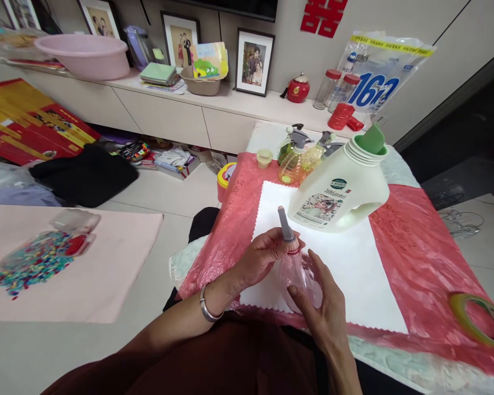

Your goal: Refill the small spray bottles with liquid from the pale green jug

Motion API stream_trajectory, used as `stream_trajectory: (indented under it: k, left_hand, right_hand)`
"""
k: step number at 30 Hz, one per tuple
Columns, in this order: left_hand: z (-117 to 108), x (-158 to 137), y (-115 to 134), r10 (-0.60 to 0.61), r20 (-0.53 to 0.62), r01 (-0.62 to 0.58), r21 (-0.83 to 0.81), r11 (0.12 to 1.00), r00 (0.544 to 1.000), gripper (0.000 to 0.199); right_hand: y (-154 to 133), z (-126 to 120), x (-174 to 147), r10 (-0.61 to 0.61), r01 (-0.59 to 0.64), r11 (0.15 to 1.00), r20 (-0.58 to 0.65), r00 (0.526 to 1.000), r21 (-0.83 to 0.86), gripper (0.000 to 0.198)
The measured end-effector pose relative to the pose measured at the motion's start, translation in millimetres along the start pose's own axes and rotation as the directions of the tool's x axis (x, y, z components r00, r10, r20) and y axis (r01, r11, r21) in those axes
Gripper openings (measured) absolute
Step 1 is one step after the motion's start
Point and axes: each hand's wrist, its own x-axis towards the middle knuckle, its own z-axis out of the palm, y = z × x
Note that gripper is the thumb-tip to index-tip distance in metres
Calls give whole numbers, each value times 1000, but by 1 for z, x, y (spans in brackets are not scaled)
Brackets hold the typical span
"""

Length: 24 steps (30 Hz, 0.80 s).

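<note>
My right hand (327, 302) is wrapped round the body of a clear pink spray bottle (293, 280), held upright near the front of the table. At the bottle's neck, the fingers of my left hand (267, 255) pinch the collar under the grey spray head (286, 226). Beneath the bottle lies a white sheet (267, 219) with a scalloped edge, on red plastic (411, 247). Just beyond my hands stands a big pale-green detergent jug (337, 192) with its green cap (372, 138) tilted in its mouth. My right palm is turned away.
Several spray bottles (291, 164) and a small cup (264, 158) stand behind the jug. A tape roll (461, 310) lies at the right. Left, a pink-topped table (119, 258) bears scattered coloured bits (37, 269). A cabinet (160, 112) runs along the wall.
</note>
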Motion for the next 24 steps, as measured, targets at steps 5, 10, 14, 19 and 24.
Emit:
stream_trajectory:
  k: [5, 10, 14, 19, 24]
  left_hand:
    - [0, 0, 1, -35, -6, 35, 11, 999, 999, 31]
    - [3, 0, 1, -44, -16, 44, 3, 999, 999, 26]
    - [4, -1, -3, 32, -80, -26, 80, 996, 996, 26]
    - [3, -1, -4, 38, -179, -30, 50, 998, 983, 28]
    - [6, 0, 0, -5, -210, -1, -28, 1000, 978, 36]
  right_hand:
    - [1, 5, 1, -8, 8, 1000, -35, 999, 2, 63]
    - [-3, 10, 5, -47, 46, 999, -71, 996, -19, 60]
    - [-12, 15, 9, -65, 58, 996, -115, 991, -61, 59]
    - [-18, 21, 10, -96, 88, 994, -136, 986, -64, 58]
    - [-17, 23, 9, -86, 74, 994, -151, 985, -80, 58]
